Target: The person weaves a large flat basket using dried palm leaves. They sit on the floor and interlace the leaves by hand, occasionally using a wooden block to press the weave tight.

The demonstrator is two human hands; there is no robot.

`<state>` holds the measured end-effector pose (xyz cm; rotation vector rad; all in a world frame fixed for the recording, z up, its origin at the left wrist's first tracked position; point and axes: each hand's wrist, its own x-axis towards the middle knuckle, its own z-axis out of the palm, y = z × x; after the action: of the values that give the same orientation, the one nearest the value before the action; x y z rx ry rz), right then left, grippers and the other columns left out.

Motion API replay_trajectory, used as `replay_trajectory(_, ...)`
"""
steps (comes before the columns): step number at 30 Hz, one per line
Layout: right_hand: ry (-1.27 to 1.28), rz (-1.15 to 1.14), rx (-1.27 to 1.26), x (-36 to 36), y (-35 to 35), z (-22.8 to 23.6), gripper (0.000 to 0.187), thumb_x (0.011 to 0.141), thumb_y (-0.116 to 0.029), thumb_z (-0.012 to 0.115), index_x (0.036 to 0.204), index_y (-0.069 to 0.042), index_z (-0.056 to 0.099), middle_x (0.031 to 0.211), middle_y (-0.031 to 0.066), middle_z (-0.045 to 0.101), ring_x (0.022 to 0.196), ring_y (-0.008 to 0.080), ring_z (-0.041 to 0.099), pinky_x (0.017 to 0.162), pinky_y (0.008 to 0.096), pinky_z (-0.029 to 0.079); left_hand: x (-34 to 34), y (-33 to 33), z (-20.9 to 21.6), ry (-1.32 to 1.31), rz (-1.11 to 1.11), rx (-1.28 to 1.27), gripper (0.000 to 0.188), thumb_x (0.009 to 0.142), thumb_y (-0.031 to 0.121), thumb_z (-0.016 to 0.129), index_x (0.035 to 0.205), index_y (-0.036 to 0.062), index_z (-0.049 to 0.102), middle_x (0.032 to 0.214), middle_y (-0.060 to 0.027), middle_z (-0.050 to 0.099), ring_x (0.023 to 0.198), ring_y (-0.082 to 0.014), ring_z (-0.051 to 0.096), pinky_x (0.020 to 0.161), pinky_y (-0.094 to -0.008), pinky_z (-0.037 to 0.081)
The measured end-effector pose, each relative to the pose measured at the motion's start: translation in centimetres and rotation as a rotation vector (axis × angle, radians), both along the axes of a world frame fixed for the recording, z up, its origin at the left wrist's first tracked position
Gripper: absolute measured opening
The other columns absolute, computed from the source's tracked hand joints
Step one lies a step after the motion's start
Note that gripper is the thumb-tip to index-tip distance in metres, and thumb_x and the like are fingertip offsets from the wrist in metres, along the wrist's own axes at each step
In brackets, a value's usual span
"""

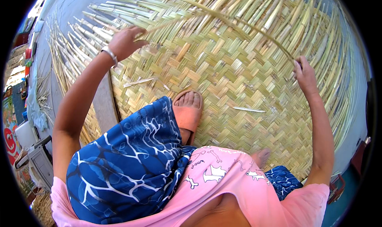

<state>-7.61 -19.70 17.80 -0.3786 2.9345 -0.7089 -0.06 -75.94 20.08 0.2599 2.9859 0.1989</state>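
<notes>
A long, thin reed strip [274,40] is pinched at its end in my right hand [305,74], at the right side of the mat. From there it arcs up and left over the reeds. My left hand [127,43], a silver bracelet on its wrist, is raised over the upper left of the mat. Its thumb and fingers are apart. A blurred thin strip runs close to these fingers; I cannot see a firm grip on it. Below lies the woven reed mat [238,79], with long unwoven reed ends [119,12] fanning out along its far edge and sides.
My sandalled foot [187,111] rests on the mat, another foot [260,157] beside my shirt. A flat board [105,103] lies at the left. Loose slivers [249,109] are on the weave. A grey plastic chair [38,167] stands at the far left.
</notes>
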Motion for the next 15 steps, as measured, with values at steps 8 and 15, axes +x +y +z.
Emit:
replay_trajectory(8,-0.135,-0.528,-1.637,-5.1,-3.6,1.1,0.012,0.089,-0.011,0.057,0.095,-0.001,0.053,0.08,0.0098,0.062,0.064,0.0163,0.059,0.053,0.0265,0.049,-2.1,9.6,0.3,0.149,-0.067,0.468,0.029,0.083,0.016,0.065,0.109,0.0027,0.06,0.1,-0.0116,0.065,0.092,-0.0285,0.062,0.083,-0.0345,0.048)
replay_trajectory(15,-0.614,-0.404,-1.612,-1.6,-8.4,-0.6,0.008,0.085,-0.005,0.059,0.093,-0.007,0.057,0.091,0.012,0.067,0.082,0.0198,0.064,0.071,0.0332,0.052,-1.8,19.6,-3.2,-0.639,0.002,0.956,0.034,0.09,0.02,0.058,0.115,-0.0038,0.056,0.1,-0.0077,0.064,0.087,-0.0125,0.061,0.078,-0.026,0.049)
